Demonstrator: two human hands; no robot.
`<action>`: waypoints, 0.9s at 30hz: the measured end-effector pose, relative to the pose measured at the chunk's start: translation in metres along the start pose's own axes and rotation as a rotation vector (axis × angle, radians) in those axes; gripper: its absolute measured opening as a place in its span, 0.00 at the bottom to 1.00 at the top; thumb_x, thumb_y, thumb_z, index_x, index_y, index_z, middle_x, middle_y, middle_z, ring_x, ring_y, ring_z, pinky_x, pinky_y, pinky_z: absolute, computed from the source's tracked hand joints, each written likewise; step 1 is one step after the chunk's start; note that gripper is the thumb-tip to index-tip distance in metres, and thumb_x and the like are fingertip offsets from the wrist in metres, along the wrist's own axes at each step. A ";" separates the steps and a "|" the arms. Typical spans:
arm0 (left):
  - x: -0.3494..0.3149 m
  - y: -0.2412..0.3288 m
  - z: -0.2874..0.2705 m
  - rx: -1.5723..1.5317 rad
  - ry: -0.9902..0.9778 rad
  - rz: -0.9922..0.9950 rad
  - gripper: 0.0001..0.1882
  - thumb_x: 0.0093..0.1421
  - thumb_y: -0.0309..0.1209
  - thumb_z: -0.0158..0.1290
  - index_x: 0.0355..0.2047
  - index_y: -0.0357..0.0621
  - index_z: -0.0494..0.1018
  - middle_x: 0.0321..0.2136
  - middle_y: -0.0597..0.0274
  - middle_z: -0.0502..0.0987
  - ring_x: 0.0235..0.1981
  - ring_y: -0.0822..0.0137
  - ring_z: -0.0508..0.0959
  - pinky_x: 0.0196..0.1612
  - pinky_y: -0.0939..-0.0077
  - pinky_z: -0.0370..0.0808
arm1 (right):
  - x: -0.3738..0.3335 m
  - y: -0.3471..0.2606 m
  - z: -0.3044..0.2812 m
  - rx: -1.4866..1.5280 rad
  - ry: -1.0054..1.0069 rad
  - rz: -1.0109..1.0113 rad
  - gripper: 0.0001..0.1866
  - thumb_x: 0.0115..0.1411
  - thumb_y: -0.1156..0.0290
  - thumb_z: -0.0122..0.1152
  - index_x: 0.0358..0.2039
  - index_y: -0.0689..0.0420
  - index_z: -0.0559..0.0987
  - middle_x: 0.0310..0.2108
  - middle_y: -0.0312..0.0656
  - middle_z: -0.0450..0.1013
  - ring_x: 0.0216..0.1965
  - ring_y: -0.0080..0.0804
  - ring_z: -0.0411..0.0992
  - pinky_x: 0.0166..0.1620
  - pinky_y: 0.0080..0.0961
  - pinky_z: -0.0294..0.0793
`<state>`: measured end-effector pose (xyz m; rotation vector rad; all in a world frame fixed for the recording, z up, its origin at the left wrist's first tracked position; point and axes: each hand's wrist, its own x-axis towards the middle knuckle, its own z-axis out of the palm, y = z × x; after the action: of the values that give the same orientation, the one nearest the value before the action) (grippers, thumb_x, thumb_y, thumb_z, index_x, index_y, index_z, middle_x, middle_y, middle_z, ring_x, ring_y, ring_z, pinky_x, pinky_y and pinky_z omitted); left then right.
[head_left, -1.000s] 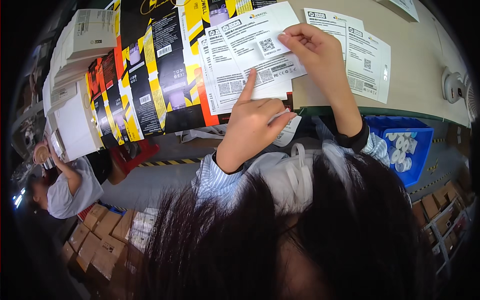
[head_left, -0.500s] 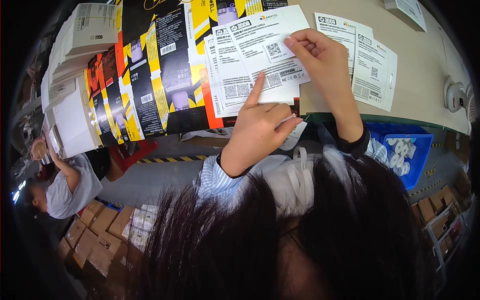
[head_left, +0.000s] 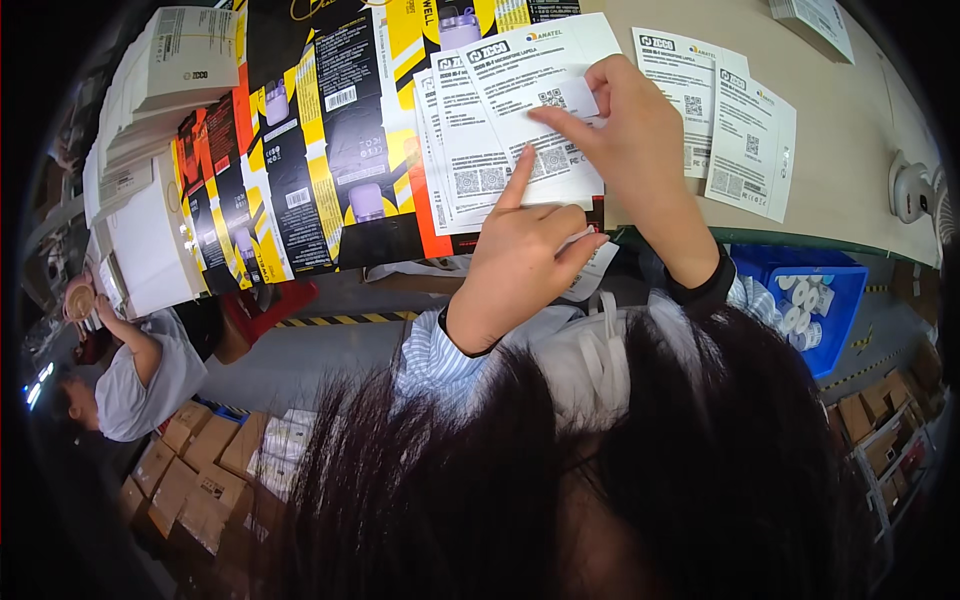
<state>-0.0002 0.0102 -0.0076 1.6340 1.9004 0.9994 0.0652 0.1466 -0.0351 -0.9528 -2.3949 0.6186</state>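
Observation:
My left hand [head_left: 522,262] rests at the near edge of a fanned stack of printed white sheets [head_left: 510,130]. Its index finger is stretched out, pressing on the top sheet; the other fingers curl round a crumpled printed white paper [head_left: 592,268] that hangs below the palm. Over the upper right of that same sheet, my right hand [head_left: 640,130] pinches a small blank-looking white label [head_left: 578,97] by its edge. The right thumb points left, close to the sheet's square code. Whether part of the label touches the sheet, I cannot tell.
Black and yellow printed card [head_left: 340,150] lies under the sheets. Two more printed sheets [head_left: 750,150] overlap to the right. Stacked white cards [head_left: 185,60] stand at left. A blue bin [head_left: 845,310] holds white rolls below the table. Another person [head_left: 150,375] is at far left.
My right thumb has swung left across the top sheet, and the small label has turned up, partly covering the square code. My left hand has barely moved.

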 end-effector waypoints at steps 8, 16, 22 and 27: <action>-0.006 0.002 -0.002 -0.024 0.068 0.037 0.08 0.47 0.29 0.59 0.19 0.41 0.71 0.14 0.60 0.73 0.17 0.60 0.73 0.62 0.55 0.51 | 0.004 0.005 0.002 0.000 0.163 0.001 0.21 0.52 0.64 0.62 0.45 0.56 0.69 0.34 0.44 0.64 0.25 0.32 0.69 0.25 0.26 0.70; -0.018 0.001 -0.012 -0.079 0.135 -0.016 0.10 0.47 0.29 0.60 0.17 0.40 0.70 0.14 0.61 0.74 0.16 0.60 0.73 0.61 0.51 0.51 | -0.013 -0.012 -0.012 -0.001 -0.216 -0.417 0.27 0.56 0.62 0.55 0.57 0.50 0.64 0.60 0.37 0.58 0.62 0.37 0.52 0.63 0.45 0.41; -0.014 0.006 -0.013 -0.136 0.161 -0.040 0.11 0.48 0.29 0.59 0.15 0.40 0.70 0.13 0.61 0.73 0.14 0.61 0.72 0.61 0.53 0.51 | -0.023 0.014 -0.051 -0.174 -0.153 -0.222 0.24 0.57 0.66 0.54 0.54 0.55 0.66 0.54 0.41 0.66 0.59 0.38 0.58 0.62 0.40 0.46; -0.009 0.012 -0.021 -0.299 0.491 -0.040 0.09 0.47 0.26 0.60 0.15 0.39 0.72 0.10 0.66 0.70 0.11 0.70 0.68 0.60 0.55 0.56 | -0.033 -0.019 -0.077 0.569 -0.359 -0.008 0.16 0.54 0.67 0.60 0.41 0.60 0.75 0.38 0.42 0.73 0.41 0.30 0.71 0.47 0.26 0.68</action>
<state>-0.0055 -0.0026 0.0139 1.2518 1.9382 1.6958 0.1216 0.1273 0.0264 -0.6184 -2.2932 1.4714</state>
